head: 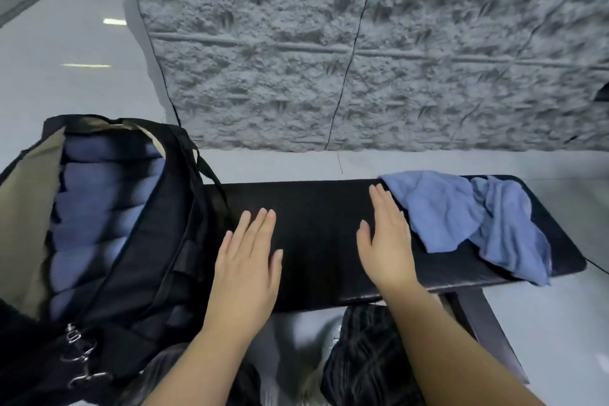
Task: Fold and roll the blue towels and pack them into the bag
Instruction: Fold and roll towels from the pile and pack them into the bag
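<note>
Bag (138,241) at your left already stacked with rolled blue towels (89,208). Loose towels (461,214) crumpled on bench (313,208) right end, unfolded. Your left hand (247,260) and right hand (389,241) flat, fingers straight, holding nothing.

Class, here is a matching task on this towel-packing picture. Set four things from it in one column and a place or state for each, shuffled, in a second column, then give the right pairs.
Things:
1. rolled towels
2. loose towels
3. left hand
4. bag

Places or states:
A. crumpled at the right end of the bench
B. open, at the left end of the bench
C. stacked inside the bag
D. fingers straight, over the bare middle of the bench

Pairs: 1-C, 2-A, 3-D, 4-B
</note>
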### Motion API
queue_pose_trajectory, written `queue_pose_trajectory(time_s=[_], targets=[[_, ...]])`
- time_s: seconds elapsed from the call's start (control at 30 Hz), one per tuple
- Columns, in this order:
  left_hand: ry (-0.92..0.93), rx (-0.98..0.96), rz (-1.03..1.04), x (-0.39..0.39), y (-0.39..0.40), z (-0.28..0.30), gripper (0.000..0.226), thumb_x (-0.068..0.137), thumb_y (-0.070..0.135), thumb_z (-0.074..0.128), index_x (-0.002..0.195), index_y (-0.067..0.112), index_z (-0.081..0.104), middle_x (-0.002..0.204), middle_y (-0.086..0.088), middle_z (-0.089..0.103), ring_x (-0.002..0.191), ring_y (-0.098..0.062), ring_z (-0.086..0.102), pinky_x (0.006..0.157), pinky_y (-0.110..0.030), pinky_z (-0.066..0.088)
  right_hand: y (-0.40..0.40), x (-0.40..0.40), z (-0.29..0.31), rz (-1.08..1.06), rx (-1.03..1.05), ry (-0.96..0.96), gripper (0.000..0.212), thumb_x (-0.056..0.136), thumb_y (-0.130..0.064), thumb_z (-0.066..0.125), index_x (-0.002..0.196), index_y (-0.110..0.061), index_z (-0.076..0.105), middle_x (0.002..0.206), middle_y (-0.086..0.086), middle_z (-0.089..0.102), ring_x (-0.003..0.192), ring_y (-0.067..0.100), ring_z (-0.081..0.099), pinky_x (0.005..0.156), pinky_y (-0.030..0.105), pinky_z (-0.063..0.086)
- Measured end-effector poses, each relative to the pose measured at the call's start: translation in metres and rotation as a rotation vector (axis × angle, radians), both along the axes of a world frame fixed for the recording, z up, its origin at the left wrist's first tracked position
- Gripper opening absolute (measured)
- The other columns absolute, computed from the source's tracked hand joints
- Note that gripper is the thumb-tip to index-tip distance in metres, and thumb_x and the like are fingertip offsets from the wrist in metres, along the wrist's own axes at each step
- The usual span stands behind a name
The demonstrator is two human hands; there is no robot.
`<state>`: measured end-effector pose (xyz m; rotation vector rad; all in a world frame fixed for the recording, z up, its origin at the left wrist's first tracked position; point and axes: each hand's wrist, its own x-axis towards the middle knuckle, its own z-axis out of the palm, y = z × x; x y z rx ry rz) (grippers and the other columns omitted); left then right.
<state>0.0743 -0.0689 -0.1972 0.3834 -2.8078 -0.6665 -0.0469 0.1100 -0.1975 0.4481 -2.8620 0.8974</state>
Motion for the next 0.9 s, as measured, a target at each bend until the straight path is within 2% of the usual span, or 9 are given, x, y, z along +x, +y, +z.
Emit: queue_pose_trajectory(time_s=[0.2, 0.3, 0.37, 0.57, 0.63, 0.7, 0.77, 0.83, 0.9], targets=[[-0.122, 0.024, -0.107, 0.002, 0.006, -0.022, 0.067, 0.086, 0.054, 0.006, 0.149, 0.028, 0.014, 0.152, 0.020, 0.011, 0.139, 0.005, -0.010, 0.114, -0.024, 0.005, 0.048, -0.026, -0.017, -0.431, -0.120, -0.165, 0.048, 0.095, -0.014, 0.043, 0.142, -0.016, 0.037, 0.158, 0.001, 0.012, 0.144, 0.021, 0.017, 0.108, 0.044, 0.033], [-0.148, 0.051, -0.094, 0.003, 0.007, -0.028, 0.073, 0.083, 0.057, 0.002, 0.149, 0.029, 0.013, 0.150, 0.022, 0.007, 0.138, 0.005, -0.010, 0.111, -0.020, 0.004, 0.064, -0.034, -0.023, -0.606, -0.170, -0.326, 0.039, 0.096, -0.013, 0.039, 0.134, -0.012, 0.049, 0.158, 0.002, 0.009, 0.143, 0.021, 0.017, 0.100, 0.037, 0.034], [-0.168, 0.056, -0.101, 0.006, 0.009, -0.032, 0.074, 0.082, 0.058, 0.003, 0.148, 0.028, 0.016, 0.152, 0.019, 0.011, 0.139, 0.003, -0.007, 0.112, -0.021, 0.007, 0.073, -0.040, -0.025, -0.622, -0.175, -0.404, 0.035, 0.097, -0.012, 0.038, 0.126, -0.010, 0.057, 0.158, 0.003, 0.008, 0.144, 0.020, 0.016, 0.095, 0.030, 0.032], [-0.221, 0.059, -0.130, 0.011, 0.007, -0.033, 0.063, 0.091, 0.056, 0.018, 0.147, 0.029, 0.021, 0.153, 0.019, 0.014, 0.139, 0.004, -0.006, 0.111, -0.022, 0.012, 0.093, -0.050, -0.028, -0.679, -0.313, -0.477, 0.020, 0.092, -0.009, 0.045, 0.106, -0.004, 0.058, 0.158, 0.006, 0.009, 0.145, 0.018, 0.013, 0.100, 0.027, 0.029], [-0.232, 0.074, -0.125, 0.010, 0.007, -0.033, 0.056, 0.096, 0.048, 0.027, 0.148, 0.029, 0.018, 0.154, 0.018, 0.013, 0.138, 0.006, -0.008, 0.110, -0.021, 0.010, 0.095, -0.052, -0.029, -0.678, -0.344, -0.500, 0.028, 0.090, -0.007, 0.048, 0.118, -0.002, 0.050, 0.153, 0.012, 0.021, 0.137, 0.025, 0.029, 0.096, 0.029, 0.032], [-0.244, 0.079, -0.132, 0.009, 0.007, -0.033, 0.062, 0.092, 0.056, 0.019, 0.148, 0.030, 0.018, 0.153, 0.020, 0.011, 0.138, 0.005, -0.007, 0.109, -0.018, 0.009, 0.095, -0.053, -0.031, -0.685, -0.397, -0.523, 0.048, 0.089, -0.008, 0.052, 0.134, -0.003, 0.035, 0.140, 0.014, 0.038, 0.118, 0.029, 0.046, 0.088, 0.033, 0.039], [-0.249, 0.066, -0.148, 0.009, 0.010, -0.037, 0.074, 0.082, 0.061, 0.008, 0.147, 0.029, 0.022, 0.150, 0.021, 0.014, 0.139, 0.004, -0.002, 0.107, -0.019, 0.012, 0.093, -0.055, -0.032, -0.689, -0.432, -0.534, 0.054, 0.090, -0.009, 0.053, 0.138, -0.004, 0.028, 0.132, 0.013, 0.044, 0.102, 0.024, 0.049, 0.082, 0.033, 0.040], [-0.235, 0.060, -0.163, 0.009, 0.010, -0.042, 0.075, 0.081, 0.060, 0.008, 0.146, 0.027, 0.028, 0.150, 0.019, 0.019, 0.139, 0.003, 0.002, 0.106, -0.020, 0.016, 0.093, -0.057, -0.034, -0.731, -0.402, -0.519, 0.050, 0.091, -0.010, 0.053, 0.135, -0.001, 0.032, 0.132, 0.013, 0.045, 0.102, 0.026, 0.047, 0.082, 0.032, 0.038], [-0.227, 0.058, -0.168, 0.008, 0.008, -0.044, 0.075, 0.081, 0.060, 0.008, 0.145, 0.028, 0.029, 0.149, 0.021, 0.017, 0.139, 0.004, 0.001, 0.105, -0.019, 0.016, 0.096, -0.061, -0.037, -0.773, -0.233, -0.513, 0.047, 0.092, -0.016, 0.052, 0.134, -0.002, 0.037, 0.136, 0.015, 0.042, 0.119, 0.034, 0.041, 0.092, 0.037, 0.036]])
